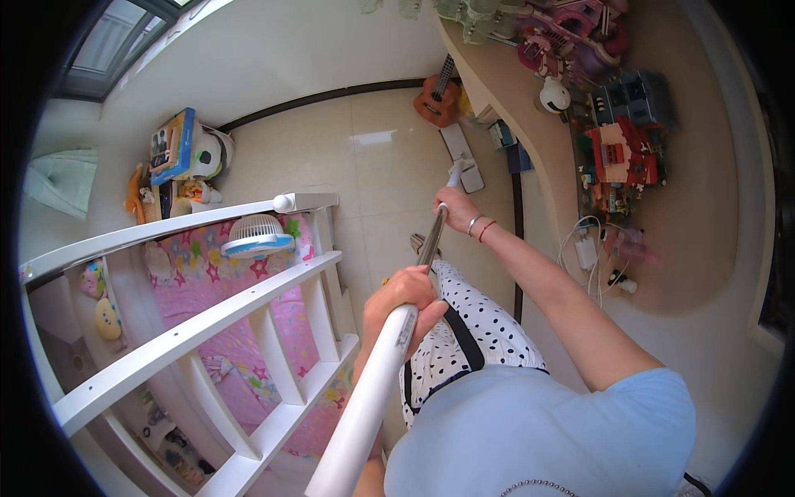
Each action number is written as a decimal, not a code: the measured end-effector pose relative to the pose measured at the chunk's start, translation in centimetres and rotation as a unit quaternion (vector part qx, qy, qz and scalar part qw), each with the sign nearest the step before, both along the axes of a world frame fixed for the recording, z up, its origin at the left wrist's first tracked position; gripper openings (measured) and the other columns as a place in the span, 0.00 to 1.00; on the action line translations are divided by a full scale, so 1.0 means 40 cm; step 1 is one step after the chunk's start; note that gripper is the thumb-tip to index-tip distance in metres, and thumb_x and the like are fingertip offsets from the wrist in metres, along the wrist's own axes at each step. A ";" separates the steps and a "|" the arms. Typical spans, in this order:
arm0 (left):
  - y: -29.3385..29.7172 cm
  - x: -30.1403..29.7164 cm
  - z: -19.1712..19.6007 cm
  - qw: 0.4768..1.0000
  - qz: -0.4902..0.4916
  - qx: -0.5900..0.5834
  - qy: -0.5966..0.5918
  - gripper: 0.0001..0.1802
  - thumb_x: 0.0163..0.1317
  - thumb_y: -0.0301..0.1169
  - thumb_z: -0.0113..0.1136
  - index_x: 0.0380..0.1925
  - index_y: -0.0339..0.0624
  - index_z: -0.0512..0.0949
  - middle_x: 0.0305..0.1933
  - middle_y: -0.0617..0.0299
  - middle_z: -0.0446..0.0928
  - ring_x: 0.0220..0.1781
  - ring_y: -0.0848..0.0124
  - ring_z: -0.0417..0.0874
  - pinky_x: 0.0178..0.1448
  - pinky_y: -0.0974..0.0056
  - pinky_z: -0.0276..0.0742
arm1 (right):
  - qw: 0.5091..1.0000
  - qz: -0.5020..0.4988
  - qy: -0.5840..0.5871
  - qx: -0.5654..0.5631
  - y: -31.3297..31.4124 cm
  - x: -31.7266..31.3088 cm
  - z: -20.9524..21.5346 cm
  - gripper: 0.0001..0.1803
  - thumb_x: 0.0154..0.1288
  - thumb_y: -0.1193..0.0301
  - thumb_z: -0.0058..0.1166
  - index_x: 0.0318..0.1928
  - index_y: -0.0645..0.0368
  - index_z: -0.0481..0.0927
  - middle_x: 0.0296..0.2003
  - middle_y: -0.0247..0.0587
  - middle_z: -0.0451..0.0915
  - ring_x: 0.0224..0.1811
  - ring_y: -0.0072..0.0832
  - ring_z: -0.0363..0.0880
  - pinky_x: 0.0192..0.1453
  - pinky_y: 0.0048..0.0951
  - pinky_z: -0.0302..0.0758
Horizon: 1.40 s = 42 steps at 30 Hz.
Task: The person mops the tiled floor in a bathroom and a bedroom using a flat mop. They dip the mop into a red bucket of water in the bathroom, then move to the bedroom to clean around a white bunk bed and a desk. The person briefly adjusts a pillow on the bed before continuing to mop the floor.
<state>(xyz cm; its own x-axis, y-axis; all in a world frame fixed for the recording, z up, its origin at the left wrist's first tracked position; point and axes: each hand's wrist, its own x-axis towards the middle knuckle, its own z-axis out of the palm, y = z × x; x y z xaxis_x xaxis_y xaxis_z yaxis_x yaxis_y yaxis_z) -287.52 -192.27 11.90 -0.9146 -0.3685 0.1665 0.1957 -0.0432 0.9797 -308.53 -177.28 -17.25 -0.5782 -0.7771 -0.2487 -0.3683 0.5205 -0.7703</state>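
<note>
A flat mop [364,398] with a long white and metal handle slants from beside my body down to the floor ahead. My left hand [402,300] is wrapped round the handle where the thick white grip meets the thinner metal pole. Farther down the pole, my right hand [455,209] is closed on it, with a bangle and a red string at the wrist. The white and grey mop head [461,157] lies on the tiles beyond my right hand, just short of a small brown guitar [437,101].
On the left is a white bed frame [199,327] with pink patterned bedding [190,273] and a small white-blue fan [257,238]. A curved wooden desk [530,124] carrying toy buildings [617,153] and cables runs along the right. Boxes and toys [174,153] stand by the far-left wall.
</note>
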 end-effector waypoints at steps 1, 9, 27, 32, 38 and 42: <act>0.006 0.011 -0.010 1.000 0.018 0.016 -0.017 0.11 0.58 0.24 0.66 0.27 0.40 0.71 0.27 0.62 0.74 0.34 0.66 0.78 0.60 0.48 0.72 | 0.996 0.048 0.043 0.054 0.004 0.008 0.023 0.04 0.57 0.75 0.58 0.32 0.58 0.76 0.35 0.45 0.77 0.44 0.44 0.77 0.46 0.40 0.76; 0.022 0.082 0.069 0.999 0.037 0.013 0.030 0.10 0.57 0.24 0.67 0.27 0.41 0.72 0.26 0.61 0.75 0.33 0.64 0.79 0.57 0.48 0.74 | 0.990 0.107 0.077 0.056 0.015 0.100 0.190 0.04 0.57 0.76 0.55 0.33 0.56 0.74 0.36 0.42 0.76 0.46 0.41 0.75 0.46 0.41 0.77; -0.126 0.016 -0.006 0.998 0.052 0.014 -0.039 0.12 0.52 0.17 0.64 0.23 0.40 0.69 0.24 0.61 0.74 0.28 0.68 0.77 0.55 0.52 0.77 | 0.997 0.015 0.051 -0.049 -0.126 0.059 0.016 0.07 0.59 0.73 0.59 0.34 0.60 0.74 0.37 0.46 0.77 0.50 0.46 0.73 0.57 0.40 0.71; -0.132 0.089 0.028 0.990 0.125 0.014 -0.070 0.09 0.55 0.16 0.60 0.25 0.41 0.70 0.25 0.62 0.73 0.30 0.69 0.76 0.57 0.51 0.74 | 0.994 0.086 0.031 -0.066 -0.233 0.109 0.024 0.07 0.60 0.74 0.58 0.37 0.61 0.75 0.40 0.47 0.78 0.54 0.45 0.73 0.60 0.40 0.71; -0.044 0.223 0.083 0.960 0.249 0.033 -0.127 0.06 0.60 0.19 0.57 0.29 0.41 0.70 0.27 0.60 0.74 0.36 0.68 0.77 0.62 0.47 0.69 | 0.967 0.250 -0.036 0.024 -0.285 0.205 0.059 0.04 0.54 0.77 0.58 0.31 0.63 0.77 0.36 0.51 0.79 0.45 0.48 0.77 0.48 0.41 0.76; -0.026 0.296 0.126 0.941 0.295 0.073 -0.150 0.07 0.59 0.18 0.59 0.29 0.41 0.72 0.27 0.61 0.75 0.36 0.68 0.78 0.65 0.47 0.68 | 0.938 0.338 -0.040 0.065 -0.262 0.282 0.071 0.04 0.51 0.76 0.58 0.27 0.63 0.78 0.32 0.55 0.79 0.39 0.51 0.79 0.43 0.43 0.78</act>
